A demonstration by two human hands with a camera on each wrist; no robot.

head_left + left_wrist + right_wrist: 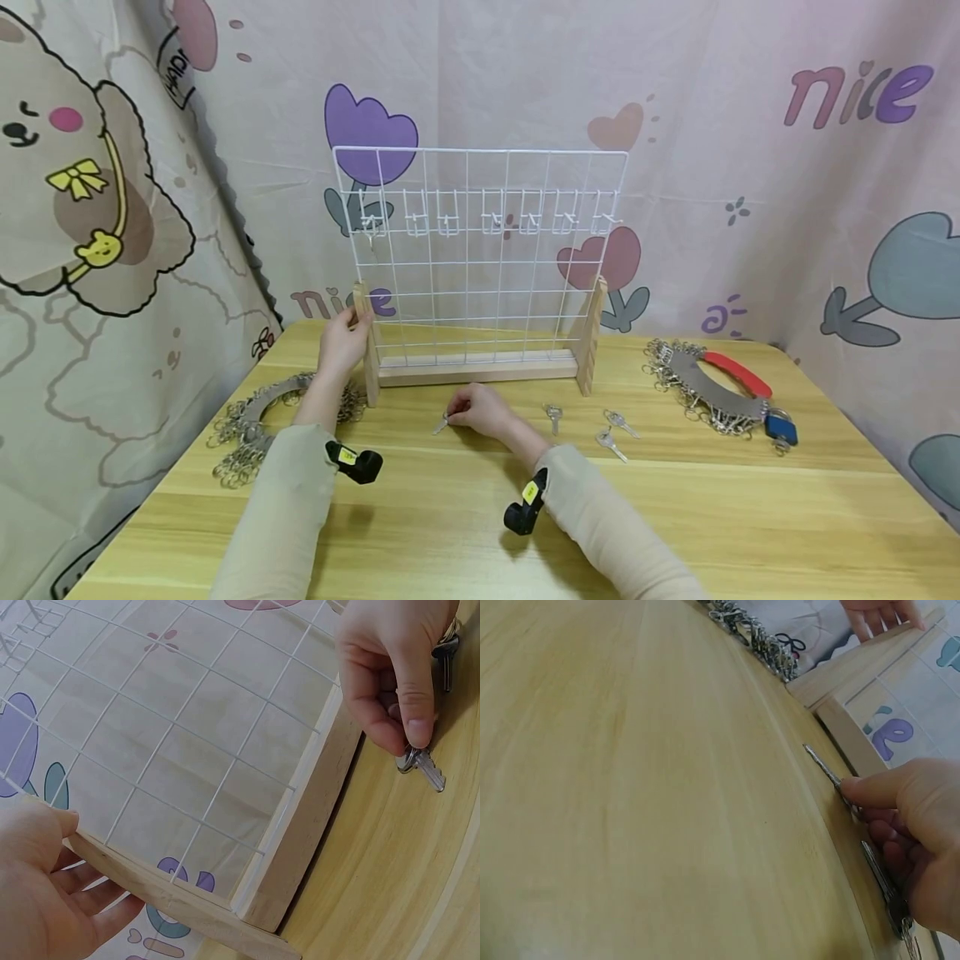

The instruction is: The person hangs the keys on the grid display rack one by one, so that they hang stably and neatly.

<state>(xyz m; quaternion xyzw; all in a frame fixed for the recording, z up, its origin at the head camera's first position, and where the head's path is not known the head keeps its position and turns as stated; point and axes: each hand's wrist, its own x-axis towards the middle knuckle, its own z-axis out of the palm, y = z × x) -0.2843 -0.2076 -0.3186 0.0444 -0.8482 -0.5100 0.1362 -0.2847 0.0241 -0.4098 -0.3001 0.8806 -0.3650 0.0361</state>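
A white wire grid rack (480, 262) stands upright in a wooden base, with a row of hooks across its upper part. A key (371, 242) hangs at the leftmost hook. My left hand (345, 342) grips the left wooden side post (112, 874), thumb on the near face and fingers behind. In front of the base, my right hand (480, 410) pinches a silver key (429, 769) by its head between thumb and fingers, low over the table. Its blade (821, 763) points away from the hand. To the right, a loose key (553, 417) lies near two others (612, 445).
On the left of the table lies a large ring of many keys (258, 408), partly behind my left forearm. A second key ring with a red handle (738, 373) and a blue padlock (782, 429) lies at the right. A printed curtain (690, 250) hangs behind.
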